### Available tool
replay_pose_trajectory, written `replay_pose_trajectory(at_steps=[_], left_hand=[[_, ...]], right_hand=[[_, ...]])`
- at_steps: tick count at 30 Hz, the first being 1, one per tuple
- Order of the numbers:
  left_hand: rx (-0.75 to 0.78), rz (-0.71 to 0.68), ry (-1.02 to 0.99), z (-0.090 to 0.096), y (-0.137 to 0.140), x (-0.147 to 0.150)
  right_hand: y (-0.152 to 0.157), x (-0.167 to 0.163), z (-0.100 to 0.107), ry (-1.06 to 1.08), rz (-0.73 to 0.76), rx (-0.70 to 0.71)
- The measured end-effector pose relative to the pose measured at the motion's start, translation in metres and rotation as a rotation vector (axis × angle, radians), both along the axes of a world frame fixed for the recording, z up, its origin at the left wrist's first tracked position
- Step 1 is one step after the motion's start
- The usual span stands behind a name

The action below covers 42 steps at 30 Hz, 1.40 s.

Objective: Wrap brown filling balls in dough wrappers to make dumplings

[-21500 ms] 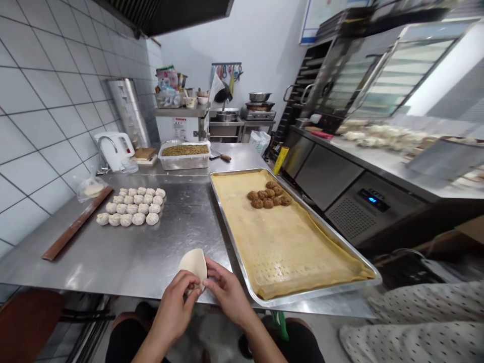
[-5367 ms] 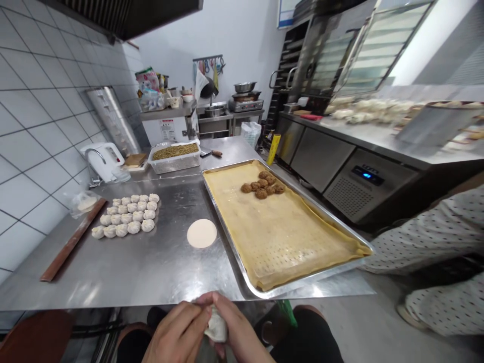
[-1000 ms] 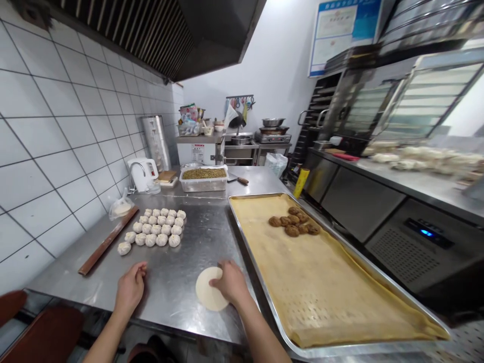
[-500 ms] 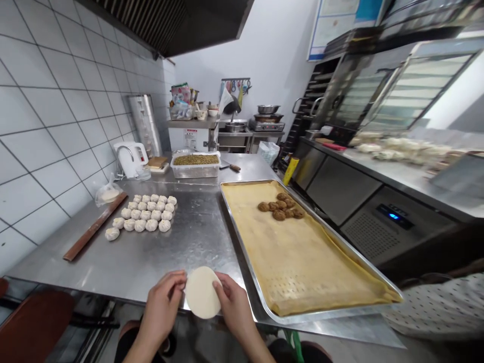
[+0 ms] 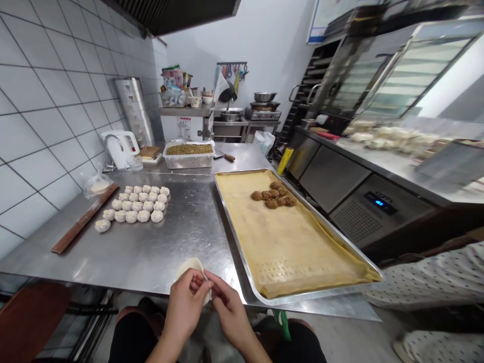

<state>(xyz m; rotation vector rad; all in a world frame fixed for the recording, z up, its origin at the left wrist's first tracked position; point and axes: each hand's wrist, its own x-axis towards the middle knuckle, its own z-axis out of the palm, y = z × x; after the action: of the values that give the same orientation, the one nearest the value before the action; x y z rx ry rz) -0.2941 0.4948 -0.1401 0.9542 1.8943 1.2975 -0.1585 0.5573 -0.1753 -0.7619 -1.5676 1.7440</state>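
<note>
A pale round dough wrapper (image 5: 191, 264) is held between my two hands at the table's front edge, its right side bent up. My left hand (image 5: 188, 297) pinches it with thumb and fingers. From the right, my right hand (image 5: 228, 302) also has its fingers closed on the wrapper's edge. Part of the wrapper is hidden behind my fingers. To the right lies a large metal tray (image 5: 242, 257) lined with yellowish sheet, bearing several brown filling balls (image 5: 272, 203). Several pale floured dough pieces (image 5: 138, 205) stand in rows on the left of the table.
A long wooden strip (image 5: 85, 219) lies by the tiled wall. Further back are a tub of chopped filling (image 5: 189, 160), a knife (image 5: 229, 157) and a white kettle (image 5: 124, 149). Someone in dotted cloth (image 5: 434, 277) is close on the right, beside a steel counter (image 5: 419, 161).
My hands have come together, my left hand moving right. The wrapper, flat and facing me before, is now bent and partly covered by my fingers. The view has shifted slightly.
</note>
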Motion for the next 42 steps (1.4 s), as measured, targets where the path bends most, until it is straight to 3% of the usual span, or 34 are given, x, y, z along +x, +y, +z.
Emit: replay_pose_trajectory(at_steps=[12, 20, 27, 35, 42], left_hand=[[0.002, -0.107, -0.226, -0.006, -0.002, -0.007], [-0.035, -0.111, -0.185, -0.012, 0.000, -0.009], [-0.041, -0.105, -0.093, -0.010, 0.000, -0.010], [-0.038, -0.094, -0.048, -0.009, 0.001, -0.009], [-0.046, -0.047, -0.084, -0.006, -0.003, -0.009]], right_hand=[[0.002, -0.003, 0.003, 0.019, 0.028, -0.018], [0.004, -0.007, 0.003, -0.058, 0.014, 0.006], [0.006, -0.015, 0.010, -0.016, -0.021, -0.079], [0.008, -0.019, 0.005, -0.048, -0.063, -0.075], [0.011, -0.021, 0.011, -0.124, -0.182, 0.038]])
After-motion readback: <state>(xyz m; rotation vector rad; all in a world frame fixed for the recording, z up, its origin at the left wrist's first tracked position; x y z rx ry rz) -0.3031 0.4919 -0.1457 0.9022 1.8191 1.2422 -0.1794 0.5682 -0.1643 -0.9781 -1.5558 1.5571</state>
